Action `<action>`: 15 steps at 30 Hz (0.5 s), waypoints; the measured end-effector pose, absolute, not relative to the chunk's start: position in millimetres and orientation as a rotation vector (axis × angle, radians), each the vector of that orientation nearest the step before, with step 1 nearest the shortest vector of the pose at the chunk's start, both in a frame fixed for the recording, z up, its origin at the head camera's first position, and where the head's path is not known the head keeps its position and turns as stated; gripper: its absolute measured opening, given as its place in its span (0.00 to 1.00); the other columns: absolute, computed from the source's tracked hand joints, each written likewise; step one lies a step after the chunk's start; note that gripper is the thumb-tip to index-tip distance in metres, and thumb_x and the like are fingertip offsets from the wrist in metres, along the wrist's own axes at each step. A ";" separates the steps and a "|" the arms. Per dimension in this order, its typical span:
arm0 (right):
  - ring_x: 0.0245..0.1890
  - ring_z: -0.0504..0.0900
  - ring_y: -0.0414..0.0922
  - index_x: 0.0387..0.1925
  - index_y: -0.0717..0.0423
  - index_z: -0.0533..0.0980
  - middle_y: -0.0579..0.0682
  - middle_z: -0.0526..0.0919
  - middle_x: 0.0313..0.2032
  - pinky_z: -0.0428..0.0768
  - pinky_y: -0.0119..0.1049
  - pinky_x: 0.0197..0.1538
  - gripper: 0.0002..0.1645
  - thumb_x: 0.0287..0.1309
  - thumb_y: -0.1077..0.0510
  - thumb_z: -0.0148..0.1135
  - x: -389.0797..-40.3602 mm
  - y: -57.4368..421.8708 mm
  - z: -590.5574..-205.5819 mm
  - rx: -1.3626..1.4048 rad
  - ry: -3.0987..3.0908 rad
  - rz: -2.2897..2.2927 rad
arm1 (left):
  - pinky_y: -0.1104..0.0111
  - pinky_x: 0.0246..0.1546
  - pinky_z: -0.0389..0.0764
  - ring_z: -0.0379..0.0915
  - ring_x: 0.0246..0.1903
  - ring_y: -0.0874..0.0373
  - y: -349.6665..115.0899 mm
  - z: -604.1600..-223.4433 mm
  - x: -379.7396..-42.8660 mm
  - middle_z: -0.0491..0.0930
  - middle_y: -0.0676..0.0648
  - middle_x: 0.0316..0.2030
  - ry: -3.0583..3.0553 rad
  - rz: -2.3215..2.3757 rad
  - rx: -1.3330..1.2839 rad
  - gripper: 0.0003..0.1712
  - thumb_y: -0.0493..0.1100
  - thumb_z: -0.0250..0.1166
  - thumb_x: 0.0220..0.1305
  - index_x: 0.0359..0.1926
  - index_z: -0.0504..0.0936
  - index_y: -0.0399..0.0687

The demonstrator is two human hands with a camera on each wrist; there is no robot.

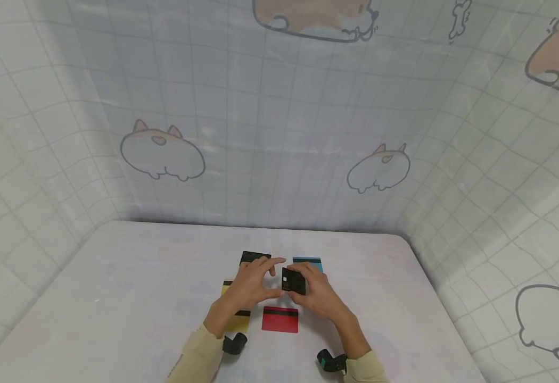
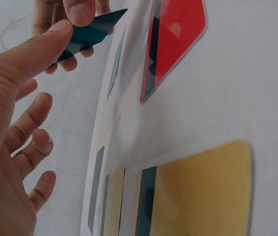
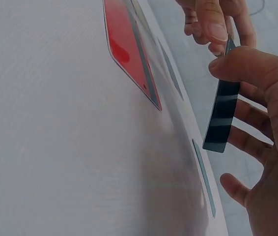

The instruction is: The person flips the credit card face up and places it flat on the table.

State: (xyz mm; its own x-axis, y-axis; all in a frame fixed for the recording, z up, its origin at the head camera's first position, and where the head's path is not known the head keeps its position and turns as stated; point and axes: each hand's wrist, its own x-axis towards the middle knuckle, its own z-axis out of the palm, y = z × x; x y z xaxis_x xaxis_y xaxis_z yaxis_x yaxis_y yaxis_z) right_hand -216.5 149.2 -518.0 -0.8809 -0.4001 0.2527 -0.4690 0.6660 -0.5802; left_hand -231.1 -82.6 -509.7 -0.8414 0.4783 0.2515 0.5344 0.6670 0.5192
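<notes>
My right hand pinches a black bank card between thumb and fingers, raised over the table. A small pale chip shows on the card's face in the head view. Beside its left edge, my left hand has the thumb and index finger spread apart. The left thumb overlaps the card in the left wrist view; whether it touches is unclear. In the right wrist view the card appears nearly edge-on. A red card lies flat below the hands.
Around the hands lie another black card, a blue card, and two yellow cards, one partly behind the left arm, the other nearer. The white table meets a grid-patterned curtain at its back.
</notes>
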 end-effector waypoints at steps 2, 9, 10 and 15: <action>0.62 0.70 0.45 0.65 0.40 0.71 0.41 0.74 0.61 0.67 0.58 0.58 0.36 0.55 0.51 0.74 -217.5 149.7 -518.2 0.738 -2.761 1.001 | 0.46 0.58 0.62 0.74 0.44 0.56 -82.2 -510.1 -231.9 0.76 0.53 0.42 -2.787 -0.909 -0.848 0.46 0.63 0.76 0.53 0.71 0.68 0.65; 0.61 0.70 0.45 0.64 0.40 0.72 0.40 0.74 0.60 0.67 0.55 0.54 0.36 0.55 0.52 0.75 -221.0 150.1 -517.3 0.757 -2.757 0.973 | 0.47 0.56 0.62 0.75 0.41 0.56 -81.0 -510.6 -234.9 0.76 0.53 0.41 -2.770 -0.906 -0.860 0.41 0.61 0.76 0.53 0.67 0.72 0.68; 0.61 0.70 0.45 0.64 0.41 0.72 0.40 0.74 0.60 0.67 0.55 0.55 0.36 0.55 0.52 0.75 -221.4 150.2 -516.9 0.753 -2.761 0.976 | 0.47 0.56 0.62 0.75 0.41 0.56 -80.8 -510.8 -235.4 0.76 0.53 0.41 -2.768 -0.908 -0.859 0.40 0.61 0.76 0.53 0.66 0.72 0.68; 0.61 0.69 0.45 0.65 0.41 0.72 0.41 0.74 0.60 0.67 0.54 0.56 0.36 0.55 0.52 0.74 -224.4 151.2 -514.7 0.729 -2.788 0.974 | 0.49 0.54 0.63 0.74 0.41 0.57 -79.5 -511.1 -237.7 0.76 0.54 0.40 -2.771 -0.880 -0.844 0.36 0.61 0.76 0.54 0.63 0.75 0.67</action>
